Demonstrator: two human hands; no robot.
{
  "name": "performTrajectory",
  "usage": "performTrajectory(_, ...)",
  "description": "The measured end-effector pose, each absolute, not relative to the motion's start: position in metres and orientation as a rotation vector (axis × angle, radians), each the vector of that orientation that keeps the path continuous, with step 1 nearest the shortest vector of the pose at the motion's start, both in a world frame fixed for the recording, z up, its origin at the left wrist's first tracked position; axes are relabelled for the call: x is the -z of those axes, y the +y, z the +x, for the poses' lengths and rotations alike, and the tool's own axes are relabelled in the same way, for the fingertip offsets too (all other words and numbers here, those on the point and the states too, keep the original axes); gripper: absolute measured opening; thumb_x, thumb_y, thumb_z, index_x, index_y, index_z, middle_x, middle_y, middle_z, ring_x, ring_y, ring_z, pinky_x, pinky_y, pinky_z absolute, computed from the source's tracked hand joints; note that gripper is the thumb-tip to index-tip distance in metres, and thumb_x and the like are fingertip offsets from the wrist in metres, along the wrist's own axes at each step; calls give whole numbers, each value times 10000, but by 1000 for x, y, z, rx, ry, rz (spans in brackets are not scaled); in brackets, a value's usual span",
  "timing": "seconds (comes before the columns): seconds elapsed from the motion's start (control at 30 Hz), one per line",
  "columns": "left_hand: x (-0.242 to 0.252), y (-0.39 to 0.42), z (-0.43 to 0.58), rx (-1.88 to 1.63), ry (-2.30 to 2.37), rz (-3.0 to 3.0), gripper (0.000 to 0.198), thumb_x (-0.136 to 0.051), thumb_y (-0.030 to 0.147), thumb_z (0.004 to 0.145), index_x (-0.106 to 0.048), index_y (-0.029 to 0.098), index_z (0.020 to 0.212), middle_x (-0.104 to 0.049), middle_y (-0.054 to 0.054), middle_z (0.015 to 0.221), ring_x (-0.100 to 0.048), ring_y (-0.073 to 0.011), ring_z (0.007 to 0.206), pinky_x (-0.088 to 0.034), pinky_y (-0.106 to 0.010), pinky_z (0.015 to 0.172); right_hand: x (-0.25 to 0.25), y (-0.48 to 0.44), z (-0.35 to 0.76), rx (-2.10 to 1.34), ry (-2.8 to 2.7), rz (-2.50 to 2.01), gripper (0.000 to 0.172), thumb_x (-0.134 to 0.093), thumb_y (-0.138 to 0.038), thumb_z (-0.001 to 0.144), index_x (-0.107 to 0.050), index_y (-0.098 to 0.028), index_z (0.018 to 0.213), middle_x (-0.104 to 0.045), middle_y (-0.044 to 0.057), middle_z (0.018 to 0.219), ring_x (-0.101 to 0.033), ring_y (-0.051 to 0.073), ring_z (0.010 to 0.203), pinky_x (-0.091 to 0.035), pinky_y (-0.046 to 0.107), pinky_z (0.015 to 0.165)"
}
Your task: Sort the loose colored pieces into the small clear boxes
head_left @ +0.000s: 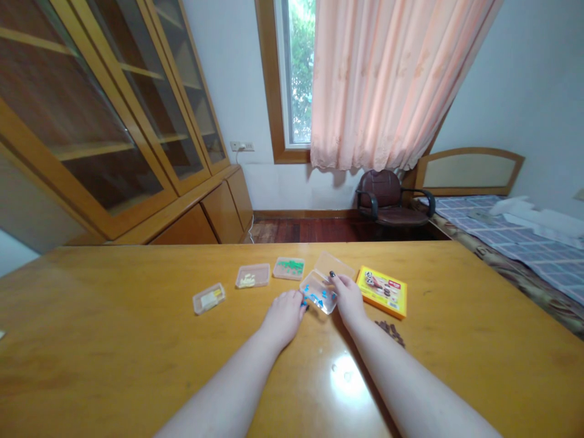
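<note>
Both my hands meet at a small clear plastic box (319, 291) with blue pieces inside, its lid hinged open behind it. My right hand (347, 296) grips the box's right side, thumb over the rim, tilting it a little. My left hand (285, 315) is at the box's left corner, fingers curled against it; whether they pinch a blue piece is too small to tell. The box rests on a yellow wooden table (114, 340).
Three more small clear boxes lie in a row to the left: green pieces (289, 267), pale pieces (252, 275), a closed one (208, 298). A yellow booklet (382, 291) and a pile of dark pieces (390, 331) lie right. Chair, bed and cabinets stand beyond.
</note>
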State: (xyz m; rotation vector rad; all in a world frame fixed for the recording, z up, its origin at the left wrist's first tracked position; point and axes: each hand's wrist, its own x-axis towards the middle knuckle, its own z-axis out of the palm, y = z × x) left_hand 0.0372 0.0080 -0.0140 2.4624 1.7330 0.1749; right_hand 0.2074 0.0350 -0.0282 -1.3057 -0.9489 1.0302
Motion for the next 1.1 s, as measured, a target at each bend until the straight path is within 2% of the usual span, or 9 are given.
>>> performTrajectory(0.2, 17, 9, 37, -191, 1720, 2450, 139, -470, 278, 838, -532, 179, 913, -603, -61, 928, -556, -207, 870, -416, -312, 747, 26, 34, 207, -1018, -954, -1340, 385, -577, -523, 676, -661, -150, 724, -694, 88, 764, -622, 233, 756, -435, 304, 679)
performTrajectory(0.5, 15, 10, 39, -165, 1754, 2360, 146, -440, 263, 865, -526, 182, 951, -588, -65, 980, -552, -185, 922, -403, -297, 800, 26, 34, 207, -1033, -963, -1344, 398, -569, -539, 677, -661, -154, 721, -698, 96, 776, -621, 233, 730, -433, 291, 630)
performTrajectory(0.8, 14, 9, 38, -111, 1772, 2425, 177, -407, 261, 871, -518, 172, 976, -595, -74, 961, -553, -208, 899, -416, -316, 758, 25, 33, 207, -1035, -969, -1366, 405, -570, -539, 672, -666, -151, 734, -701, 92, 783, -619, 220, 701, -429, 283, 589)
performTrajectory(1.1, 11, 8, 39, -161, 1765, 2390, 161, -433, 265, 855, -537, 175, 937, -601, -65, 961, -554, -201, 905, -411, -309, 784, 21, 32, 206, -1084, -946, -1345, 377, -573, -526, 665, -649, -161, 723, -697, 96, 791, -621, 236, 711, -429, 287, 551)
